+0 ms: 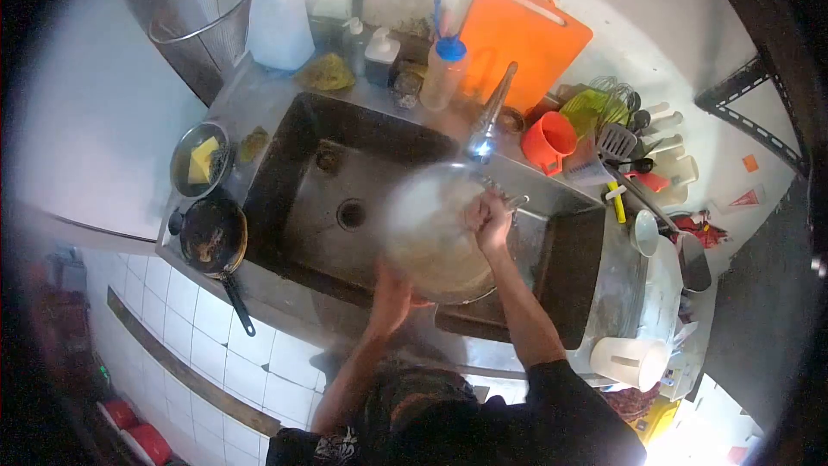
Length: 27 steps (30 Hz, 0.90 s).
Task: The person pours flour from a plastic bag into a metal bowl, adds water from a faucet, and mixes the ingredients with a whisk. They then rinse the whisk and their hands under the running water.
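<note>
A large round metal bowl or pan (440,259) is held over the sink (323,246), its inside partly blurred and whitish. My left hand (394,293) holds its near left edge, with the fingers mostly hidden beneath. Over the bowl's right side is my right hand (489,217), its fingers closed; whatever they hold, if anything, is too small to make out. Just beyond the bowl stands the faucet (493,121).
Behind the sink are an orange cutting board (524,43), a blue-capped bottle (442,73) and a red mug (548,142). A black frying pan (214,235) and a strainer bowl (201,160) sit at left. A cream pitcher (630,363) stands at right.
</note>
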Tool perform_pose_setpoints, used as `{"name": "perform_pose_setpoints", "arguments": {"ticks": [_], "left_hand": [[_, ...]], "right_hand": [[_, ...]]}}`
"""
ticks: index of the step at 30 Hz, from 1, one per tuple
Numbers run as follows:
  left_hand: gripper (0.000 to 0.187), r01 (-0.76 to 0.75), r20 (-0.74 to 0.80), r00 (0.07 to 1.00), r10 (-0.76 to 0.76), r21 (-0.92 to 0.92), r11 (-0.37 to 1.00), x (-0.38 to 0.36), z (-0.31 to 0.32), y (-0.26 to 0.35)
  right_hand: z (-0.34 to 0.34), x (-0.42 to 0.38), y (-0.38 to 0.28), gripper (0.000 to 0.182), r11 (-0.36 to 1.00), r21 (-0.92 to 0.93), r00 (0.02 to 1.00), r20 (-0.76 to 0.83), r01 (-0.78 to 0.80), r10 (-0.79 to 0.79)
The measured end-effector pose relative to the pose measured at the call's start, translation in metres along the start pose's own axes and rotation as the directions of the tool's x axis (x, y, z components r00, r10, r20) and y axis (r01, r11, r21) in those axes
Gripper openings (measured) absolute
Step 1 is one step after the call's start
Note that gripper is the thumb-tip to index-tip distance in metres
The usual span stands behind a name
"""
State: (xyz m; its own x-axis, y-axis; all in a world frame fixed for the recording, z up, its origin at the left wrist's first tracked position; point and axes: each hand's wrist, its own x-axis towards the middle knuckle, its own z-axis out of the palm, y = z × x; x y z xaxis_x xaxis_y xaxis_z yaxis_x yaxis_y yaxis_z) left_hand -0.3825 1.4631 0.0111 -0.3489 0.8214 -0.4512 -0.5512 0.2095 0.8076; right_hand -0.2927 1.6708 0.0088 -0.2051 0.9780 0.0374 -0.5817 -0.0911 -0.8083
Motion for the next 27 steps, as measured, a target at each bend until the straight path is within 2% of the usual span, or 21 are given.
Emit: {"name": "perform_pose_setpoints", "arguments": {"ticks": [2,3,4,6,7,8,9,10,11,12,13,15,16,18,19,21,22,24,25,26,27], "left_hand": [[0.059,-0.044,0.057,0.997,0.044,-0.001,0.999,-0.002,-0.008,-0.013],[0.059,-0.034,0.054,0.998,0.034,-0.008,0.999,-0.01,-0.004,-0.011],[0.058,-0.037,0.044,0.998,0.034,0.046,0.998,-0.009,-0.001,-0.001],[0.057,-0.049,0.039,0.998,0.045,0.109,0.993,-0.004,0.0,0.006],[0.057,-0.062,0.035,0.998,0.059,0.094,0.994,-0.001,-0.002,-0.003],[0.058,-0.07,0.028,0.997,0.068,0.079,0.994,-0.002,-0.003,-0.007],[0.058,-0.065,0.021,0.998,0.063,0.077,0.995,-0.003,-0.005,-0.012],[0.056,-0.085,0.001,0.996,0.086,0.099,0.991,-0.003,-0.004,-0.013],[0.055,-0.111,-0.016,0.993,0.114,0.124,0.986,-0.001,-0.004,-0.013],[0.055,-0.114,-0.016,0.993,0.116,0.125,0.986,-0.001,-0.006,-0.015],[0.055,-0.124,-0.004,0.992,0.125,0.085,0.989,0.001,-0.009,-0.017],[0.056,-0.137,0.014,0.991,0.136,0.034,0.99,0.0,-0.01,-0.02],[0.056,-0.138,0.047,0.989,0.138,-0.015,0.99,-0.005,-0.013,-0.022],[0.057,-0.145,0.08,0.985,0.15,-0.064,0.987,-0.012,-0.019,-0.023],[0.057,-0.141,0.074,0.987,0.143,-0.034,0.99,-0.019,-0.022,-0.024],[0.058,-0.132,0.067,0.989,0.132,-0.004,0.991,-0.031,-0.025,-0.021],[0.057,-0.076,0.045,0.996,0.078,-0.028,0.997,-0.039,-0.025,-0.017],[0.056,-0.023,0.027,0.999,0.024,-0.053,0.998,-0.046,-0.03,-0.023],[0.057,-0.149,0.027,0.989,0.147,0.053,0.987,-0.05,-0.035,-0.03],[0.059,-0.27,0.039,0.963,0.267,0.156,0.95,-0.054,-0.036,-0.03],[0.059,-0.266,0.037,0.964,0.263,0.155,0.952,-0.059,-0.039,-0.035]], "right_hand": [[-0.012,0.0,-0.011,0.016,0.963,-0.264,0.991,0.105,-0.05,0.081],[-0.013,0.019,-0.012,0.016,0.946,-0.263,0.968,-0.107,0.19,-0.225],[-0.012,0.016,-0.007,0.016,0.945,-0.26,0.968,-0.103,0.197,-0.23],[-0.001,-0.001,0.004,0.022,0.988,-0.151,0.991,-0.133,-0.025,0.004],[0.012,-0.01,-0.015,0.022,0.983,-0.052,0.971,0.152,-0.177,0.183],[0.015,-0.003,-0.014,0.022,0.982,-0.052,0.97,0.156,-0.182,0.188],[0.018,0.009,-0.013,0.02,0.984,-0.171,0.998,-0.055,-0.046,0.037],[0.017,0.016,-0.012,0.018,0.948,-0.312,0.961,-0.236,0.066,-0.145],[0.015,0.018,-0.009,0.018,0.967,-0.18,0.96,-0.185,0.179,-0.212],[0.013,0.012,-0.004,0.018,0.967,-0.177,0.96,-0.184,0.181,-0.213],[0.018,-0.003,-0.004,0.019,0.988,-0.149,0.997,-0.058,0.037,-0.046],[0.02,-0.025,-0.019,0.021,0.971,-0.15,0.963,0.165,-0.188,0.212],[0.012,-0.033,-0.025,0.021,0.971,-0.154,0.964,0.161,-0.185,0.21],[-0.006,-0.046,-0.039,0.023,0.932,-0.293,0.967,0.074,-0.214,0.245],[-0.009,-0.055,-0.046,0.023,0.931,-0.294,0.966,0.079,-0.215,0.247],[-0.016,-0.074,-0.062,0.027,0.956,-0.223,0.982,-0.039,-0.191,0.188],[-0.026,-0.083,-0.066,0.027,0.955,-0.225,0.981,-0.04,-0.193,0.189],[-0.046,-0.097,-0.072,0.03,0.96,-0.222,0.976,-0.168,-0.171,0.135],[-0.053,-0.105,-0.079,0.03,0.96,-0.223,0.976,-0.17,-0.17,0.134],[-0.059,-0.112,-0.088,0.032,0.974,-0.108,0.97,-0.166,-0.197,0.178],[-0.061,-0.117,-0.093,0.034,0.974,0.009,0.962,-0.158,-0.225,0.224]]}}
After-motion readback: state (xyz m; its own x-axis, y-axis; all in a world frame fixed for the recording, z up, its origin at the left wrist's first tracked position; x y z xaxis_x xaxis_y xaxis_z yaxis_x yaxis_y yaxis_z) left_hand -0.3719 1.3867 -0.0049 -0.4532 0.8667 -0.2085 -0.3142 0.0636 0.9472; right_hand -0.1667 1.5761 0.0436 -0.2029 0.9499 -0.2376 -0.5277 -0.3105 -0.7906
